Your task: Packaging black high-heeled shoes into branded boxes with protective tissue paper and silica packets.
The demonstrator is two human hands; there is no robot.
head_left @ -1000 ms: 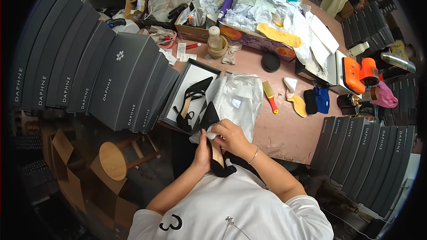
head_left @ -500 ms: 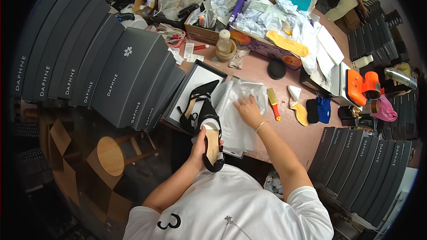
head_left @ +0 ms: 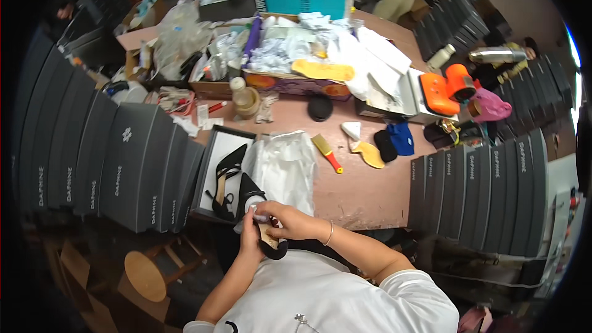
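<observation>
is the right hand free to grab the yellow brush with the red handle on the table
Probably not right now: the right hand is on the black shoe that the left hand also holds. The brush lies uncovered on the table, with no obstacle between.

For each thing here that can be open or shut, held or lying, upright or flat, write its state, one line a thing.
Left hand: grips the black shoe.
Right hand: on the same shoe.
Black shoe: held, insole up.
Second shoe: lying in the box.
Shoe box: open.
Brush: lying flat.
</observation>
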